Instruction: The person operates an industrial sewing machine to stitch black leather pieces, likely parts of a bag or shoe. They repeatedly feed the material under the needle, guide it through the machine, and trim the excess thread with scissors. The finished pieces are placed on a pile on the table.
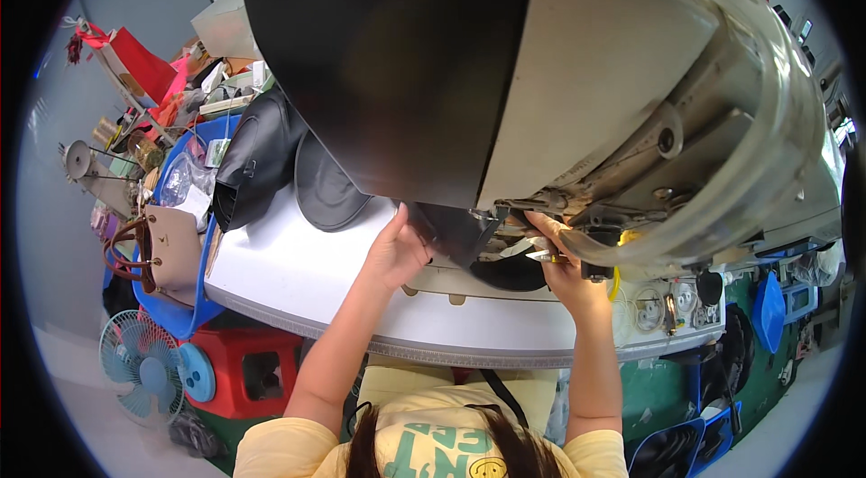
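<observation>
A large sewing machine (595, 72) with a black end cover fills the upper middle. Under its head lies a black leather-like piece (451, 230), whose curved edge shows again between my hands. My left hand (395, 252) grips this piece at its left side, thumb up and fingers curled behind it. Close to the needle area, my right hand (566, 271) is closed around a small silver thread snips (544, 256), its index finger reaching up under the machine head. The machine hides the needle and part of the right fingers.
Black leather-like pieces (329, 185) lie on the white table (271, 252) at left. Beyond its left edge are a blue bin (185, 320), a beige handbag (171, 248), a fan (144, 361) and a red stool (225, 388). Bobbins (649, 307) sit at the table's right end.
</observation>
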### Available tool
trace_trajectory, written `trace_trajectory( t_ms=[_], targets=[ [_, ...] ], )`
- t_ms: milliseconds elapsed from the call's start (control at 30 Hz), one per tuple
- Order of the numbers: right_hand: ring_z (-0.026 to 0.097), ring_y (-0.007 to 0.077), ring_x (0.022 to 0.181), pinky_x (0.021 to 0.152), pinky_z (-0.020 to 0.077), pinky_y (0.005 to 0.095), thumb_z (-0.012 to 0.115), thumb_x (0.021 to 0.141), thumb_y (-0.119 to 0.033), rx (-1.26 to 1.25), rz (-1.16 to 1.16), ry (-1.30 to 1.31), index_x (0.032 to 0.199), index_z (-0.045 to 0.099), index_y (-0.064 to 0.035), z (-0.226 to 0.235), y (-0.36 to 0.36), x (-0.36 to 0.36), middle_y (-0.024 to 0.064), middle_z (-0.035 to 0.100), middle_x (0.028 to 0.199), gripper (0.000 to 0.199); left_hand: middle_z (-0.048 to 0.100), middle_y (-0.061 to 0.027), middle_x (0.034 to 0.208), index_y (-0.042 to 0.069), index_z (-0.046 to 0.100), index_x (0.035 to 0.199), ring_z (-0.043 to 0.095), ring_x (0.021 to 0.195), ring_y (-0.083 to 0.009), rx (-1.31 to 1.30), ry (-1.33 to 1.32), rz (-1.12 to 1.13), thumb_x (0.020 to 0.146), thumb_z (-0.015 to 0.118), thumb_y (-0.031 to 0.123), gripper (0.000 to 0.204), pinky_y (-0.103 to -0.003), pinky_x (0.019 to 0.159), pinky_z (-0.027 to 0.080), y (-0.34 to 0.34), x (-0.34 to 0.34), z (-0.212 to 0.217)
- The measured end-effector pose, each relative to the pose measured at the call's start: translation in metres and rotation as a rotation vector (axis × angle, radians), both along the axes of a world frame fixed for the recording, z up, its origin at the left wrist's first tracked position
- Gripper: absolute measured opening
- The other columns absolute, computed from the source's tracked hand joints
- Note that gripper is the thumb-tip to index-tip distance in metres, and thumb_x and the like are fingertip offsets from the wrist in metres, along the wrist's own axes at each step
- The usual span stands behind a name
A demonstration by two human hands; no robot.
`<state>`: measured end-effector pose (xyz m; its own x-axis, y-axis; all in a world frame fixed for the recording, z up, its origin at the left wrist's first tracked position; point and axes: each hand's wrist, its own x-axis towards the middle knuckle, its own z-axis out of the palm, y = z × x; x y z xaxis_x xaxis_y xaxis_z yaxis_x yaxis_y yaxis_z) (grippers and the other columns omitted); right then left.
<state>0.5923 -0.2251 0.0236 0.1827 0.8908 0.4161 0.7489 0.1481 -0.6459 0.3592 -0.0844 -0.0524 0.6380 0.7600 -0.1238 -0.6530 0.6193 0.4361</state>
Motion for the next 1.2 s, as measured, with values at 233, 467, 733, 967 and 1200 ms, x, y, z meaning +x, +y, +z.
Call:
trace_trajectory(
  t_ms=[233,467,733,967,1200],
  targets=[
    [0.061,0.0198,0.073,0.055,0.0478,0.0261,0.075,0.066,-0.005,0.535,0.066,-0.449,0.093,0.07,-0.0049,0.037,-0.015,-0.049,0.0095,0.067,0.1,0.027,0.059,-0.0121,0.121,0.001,0.05,0.126,0.059,0.11,-0.0252,0.405,0.224,-0.17,0.084,0.071,0.021,0.051,-0.04,0.092,0.05,0.01,-0.036,0.027],
    [0.046,0.0153,0.055,0.046,0.0386,0.026,0.076,0.063,-0.008,0.456,0.117,-0.42,0.085,0.068,-0.005,0.022,-0.022,-0.074,0.0035,0.068,0.089,0.023,0.058,-0.0105,0.122,0.001,0.05,0.126,0.054,0.115,-0.0238,0.418,0.219,-0.034,0.081,0.072,0.015,0.052,-0.038,0.097,0.044,-0.013,-0.036,0.037],
    [0.049,0.017,0.056,0.046,0.0396,0.0276,0.071,0.059,0.0,0.378,0.114,-0.38,0.092,0.067,-0.0045,0.016,-0.028,-0.069,0.0039,0.067,0.087,0.034,0.056,-0.0101,0.123,0.0,0.049,0.127,0.052,0.116,-0.0227,0.4,0.345,0.002,0.082,0.071,0.013,0.052,-0.037,0.1,0.041,-0.024,-0.038,0.015],
    [0.059,0.019,0.069,0.053,0.044,0.03,0.069,0.055,-0.002,0.325,0.132,-0.294,0.097,0.067,-0.0047,0.014,-0.034,-0.057,0.0064,0.067,0.091,0.042,0.057,-0.008,0.122,-0.001,0.05,0.126,0.051,0.115,-0.0201,0.522,0.416,0.12,0.083,0.069,0.011,0.048,-0.035,0.1,0.04,-0.05,-0.038,0.018],
    [0.053,0.0191,0.058,0.049,0.0411,0.0286,0.067,0.054,0.004,0.383,0.126,-0.211,0.094,0.067,-0.0032,0.015,-0.032,-0.059,0.0066,0.066,0.082,0.041,0.057,-0.0074,0.121,0.0,0.051,0.125,0.053,0.112,-0.0193,0.517,0.351,0.144,0.083,0.069,0.009,0.046,-0.036,0.098,0.041,-0.057,-0.034,0.036]
  ],
)
